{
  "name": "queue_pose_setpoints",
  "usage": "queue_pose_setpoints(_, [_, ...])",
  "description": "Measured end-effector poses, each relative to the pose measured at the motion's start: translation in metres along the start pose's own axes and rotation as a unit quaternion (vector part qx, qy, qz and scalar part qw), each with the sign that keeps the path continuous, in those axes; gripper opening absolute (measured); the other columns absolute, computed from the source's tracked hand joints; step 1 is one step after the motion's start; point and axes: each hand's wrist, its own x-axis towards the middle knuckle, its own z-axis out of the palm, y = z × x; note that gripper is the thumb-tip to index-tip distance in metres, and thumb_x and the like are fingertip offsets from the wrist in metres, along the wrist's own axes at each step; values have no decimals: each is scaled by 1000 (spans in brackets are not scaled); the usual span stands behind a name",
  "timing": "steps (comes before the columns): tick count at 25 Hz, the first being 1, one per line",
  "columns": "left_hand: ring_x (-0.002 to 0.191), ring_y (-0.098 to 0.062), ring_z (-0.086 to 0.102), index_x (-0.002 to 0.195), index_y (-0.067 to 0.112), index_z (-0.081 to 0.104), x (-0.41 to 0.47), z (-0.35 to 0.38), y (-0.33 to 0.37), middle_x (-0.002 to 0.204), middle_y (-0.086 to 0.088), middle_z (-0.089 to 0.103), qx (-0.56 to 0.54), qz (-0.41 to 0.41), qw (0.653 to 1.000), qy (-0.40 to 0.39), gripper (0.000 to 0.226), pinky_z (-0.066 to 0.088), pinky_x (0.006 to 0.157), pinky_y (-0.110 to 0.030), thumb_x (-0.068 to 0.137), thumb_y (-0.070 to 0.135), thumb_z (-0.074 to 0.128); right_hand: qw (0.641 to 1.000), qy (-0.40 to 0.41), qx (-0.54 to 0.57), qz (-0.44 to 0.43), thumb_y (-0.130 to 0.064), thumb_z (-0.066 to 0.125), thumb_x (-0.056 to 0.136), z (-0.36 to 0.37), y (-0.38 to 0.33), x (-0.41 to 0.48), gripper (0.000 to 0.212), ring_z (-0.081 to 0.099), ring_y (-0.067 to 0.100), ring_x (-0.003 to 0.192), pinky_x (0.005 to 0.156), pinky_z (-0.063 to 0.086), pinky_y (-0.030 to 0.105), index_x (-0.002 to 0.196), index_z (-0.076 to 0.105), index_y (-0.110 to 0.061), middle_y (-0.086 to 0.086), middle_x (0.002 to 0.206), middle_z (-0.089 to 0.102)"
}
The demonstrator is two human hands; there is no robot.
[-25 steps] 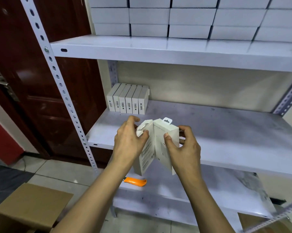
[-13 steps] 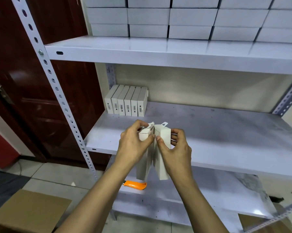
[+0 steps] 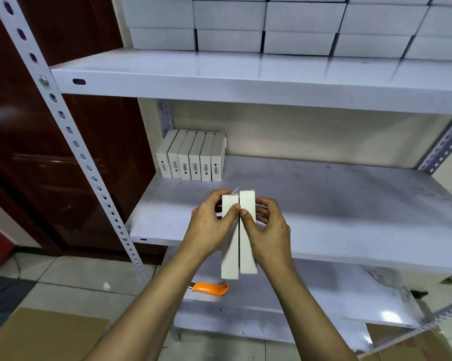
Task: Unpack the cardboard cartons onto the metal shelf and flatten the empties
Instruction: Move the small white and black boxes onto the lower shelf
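Two slim white boxes are pressed side by side, upright, in front of the middle metal shelf point(image 3: 349, 204). My left hand point(image 3: 209, 225) grips the left white box point(image 3: 229, 259); my right hand point(image 3: 267, 230) grips the right white box point(image 3: 247, 256). Both thumbs meet at the seam between them. A row of several matching white boxes point(image 3: 191, 158) stands at the back left of that shelf. A brown cardboard carton point(image 3: 45, 334) lies on the floor at lower left.
Stacked white boxes point(image 3: 297, 24) fill the top shelf. An orange utility knife point(image 3: 210, 288) lies on the lower shelf under my hands. A perforated upright post point(image 3: 71, 142) runs down the left; a dark wooden door point(image 3: 24, 152) is behind it. More cardboard point(image 3: 412, 342) sits at lower right.
The two boxes, splayed apart at an angle a second ago, are now squared up flush together. My hands have risen slightly toward the middle shelf's front edge.
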Motion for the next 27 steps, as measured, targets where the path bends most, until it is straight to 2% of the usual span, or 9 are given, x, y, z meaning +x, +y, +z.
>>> queue_pose_setpoints(4, [114,-9,59,130,29,47,4,4,-1,124,8,64,-47,-35,998,-14,35,44,82,-17,98,24,58,1000,5,4,8,-26,70,94,1,3,5,26,61,-7,102,77,42,0,117,58,-29,-26,103,63])
queue_pose_setpoints(6, [111,-10,60,129,29,43,6,6,-2,128,6,63,-66,-55,996,-24,34,45,78,-19,98,21,55,1000,4,12,18,-17,68,94,1,6,6,27,62,-5,105,76,42,-2,118,59,-26,-22,107,66])
queue_pose_setpoints(9, [101,5,59,124,26,43,9,8,-8,124,7,63,-75,-71,994,-25,36,44,71,-8,93,15,60,999,-6,28,45,-8,63,91,2,9,5,32,60,-6,106,74,43,-1,119,58,-22,-15,113,66])
queue_pose_setpoints(11, [101,8,59,119,19,49,10,10,-12,119,7,63,-85,-81,993,-16,33,46,73,-7,91,12,64,998,-9,31,60,-10,63,91,2,11,6,29,60,-8,103,72,44,0,118,57,-21,-14,112,66])
queue_pose_setpoints(15, [100,-5,63,124,21,57,14,8,-18,121,4,60,-57,-64,996,-16,32,54,81,-23,93,22,66,997,5,28,73,-14,61,94,4,17,9,29,64,-1,107,81,53,12,121,62,-24,-14,114,68])
queue_pose_setpoints(19, [92,-5,63,135,29,58,11,2,-22,121,6,58,-58,-59,995,-57,40,50,70,-17,97,21,56,997,10,10,79,-21,57,100,8,18,7,33,60,-1,98,66,46,4,132,61,-30,-5,117,59])
queue_pose_setpoints(21, [97,-1,63,131,31,57,9,-1,-21,120,13,62,-91,-63,991,-72,37,50,74,-19,96,19,54,996,8,16,91,-21,56,99,9,17,6,37,62,2,98,61,47,8,133,59,-34,-6,117,62])
queue_pose_setpoints(24, [114,0,58,125,33,54,8,-4,-25,121,19,63,-121,-66,986,-89,31,50,91,-26,96,22,54,993,24,44,104,-17,58,95,10,14,5,34,65,7,100,57,47,9,127,57,-30,-7,115,67])
queue_pose_setpoints(27, [123,-3,55,135,35,50,8,-8,-33,132,16,59,-133,-52,981,-131,44,50,101,-33,92,25,53,994,27,47,95,-18,61,91,15,14,2,32,65,7,108,79,57,24,120,58,-30,-10,117,69])
